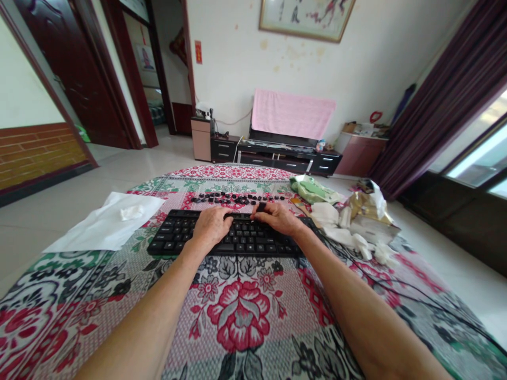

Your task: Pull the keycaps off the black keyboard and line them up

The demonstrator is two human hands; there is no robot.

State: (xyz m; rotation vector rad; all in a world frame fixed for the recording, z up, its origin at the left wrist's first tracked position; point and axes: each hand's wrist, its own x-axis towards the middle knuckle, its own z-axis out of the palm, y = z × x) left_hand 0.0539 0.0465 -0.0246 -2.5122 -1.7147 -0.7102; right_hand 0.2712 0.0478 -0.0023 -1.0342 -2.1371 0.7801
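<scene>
A black keyboard lies across the patterned tablecloth, with some of its keys hidden under both hands. My left hand rests on its middle-left part, thumb and forefinger apart, the other fingers partly hidden. Over the right part of the keyboard, my right hand is closed, pinching a small black keycap between thumb and fingers. Just beyond the keyboard's far edge, several loose black keycaps are scattered in a band.
White paper with a crumpled tissue lies left. On the right are a green cloth, a brush-like wooden tool, crumpled tissues, a gold package and black cables. A TV cabinet stands beyond the table.
</scene>
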